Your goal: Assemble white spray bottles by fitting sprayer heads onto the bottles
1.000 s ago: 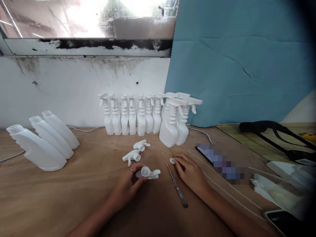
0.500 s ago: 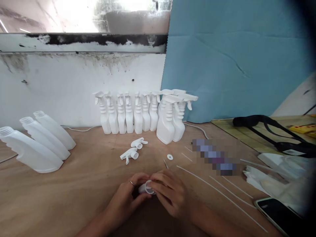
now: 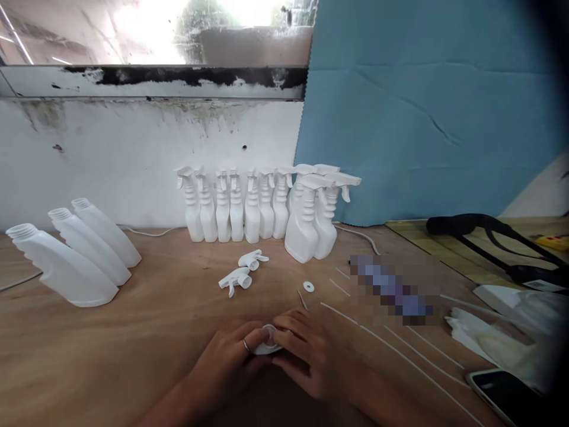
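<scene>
Between both hands, near the bottom centre, is a white trigger spray head (image 3: 265,349). Its round collar opening faces up towards me, and fingers cover most of the rest. My left hand (image 3: 231,359) is closed around its left side, a ringed finger lying by the rim. Fingers of my right hand (image 3: 304,350) bend over the right side of the collar, pressed to it. Just beyond the hands lie a thin short rod (image 3: 303,300) and a white washer (image 3: 308,287). Two loose spray heads, a nearer one (image 3: 235,281) and a farther one (image 3: 253,260), rest further back.
Several capped spray bottles (image 3: 235,213) line the wall. Three uncapped bottles (image 3: 73,273) stand on the left. Thin white tubes (image 3: 391,350) lie to the right, near a pixelated object (image 3: 389,287), a plastic bag (image 3: 478,338), a phone (image 3: 502,391) and a black strap (image 3: 471,228).
The spray head has turned in my hands, and my left fingers have moved over its collar rim. The whole view has shifted slightly, so things appear further right.
</scene>
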`<state>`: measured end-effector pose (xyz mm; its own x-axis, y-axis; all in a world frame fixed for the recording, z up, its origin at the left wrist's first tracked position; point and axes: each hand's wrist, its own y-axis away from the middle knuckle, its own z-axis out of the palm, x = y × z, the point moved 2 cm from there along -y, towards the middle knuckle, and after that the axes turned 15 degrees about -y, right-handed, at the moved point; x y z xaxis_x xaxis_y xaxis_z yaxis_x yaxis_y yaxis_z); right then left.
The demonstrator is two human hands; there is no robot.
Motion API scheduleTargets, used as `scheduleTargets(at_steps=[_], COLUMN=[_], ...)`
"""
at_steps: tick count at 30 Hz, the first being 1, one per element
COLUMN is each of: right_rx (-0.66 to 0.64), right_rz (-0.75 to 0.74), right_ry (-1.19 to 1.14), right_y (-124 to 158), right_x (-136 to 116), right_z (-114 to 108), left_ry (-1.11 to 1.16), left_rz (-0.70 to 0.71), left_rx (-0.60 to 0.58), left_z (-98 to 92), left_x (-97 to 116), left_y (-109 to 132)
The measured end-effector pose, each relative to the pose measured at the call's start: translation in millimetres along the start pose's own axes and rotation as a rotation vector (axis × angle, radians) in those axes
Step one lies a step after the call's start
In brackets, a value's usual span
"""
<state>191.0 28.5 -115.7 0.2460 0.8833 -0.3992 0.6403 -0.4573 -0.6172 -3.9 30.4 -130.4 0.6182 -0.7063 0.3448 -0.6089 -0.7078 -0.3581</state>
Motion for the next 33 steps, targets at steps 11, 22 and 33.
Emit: scheduleTargets(at_steps=[11, 22, 33], right_rx=[-0.037, 0.014, -0.007], right_rz=[0.209, 0.632, 0.813], right_ry=[0.120, 0.184, 0.120], right_y=[-8, 12, 29], right_x=[-12, 23, 44], right_z=[2, -54, -77], left_ry=[-0.094, -0.080, 0.044], left_rz=[0.107, 0.006, -0.027], left_rx=[0.065, 0.031, -0.088], left_z=[-1.1, 6.6, -2.8], left_x=[-8, -11, 1], left_y=[-2, 4, -8])
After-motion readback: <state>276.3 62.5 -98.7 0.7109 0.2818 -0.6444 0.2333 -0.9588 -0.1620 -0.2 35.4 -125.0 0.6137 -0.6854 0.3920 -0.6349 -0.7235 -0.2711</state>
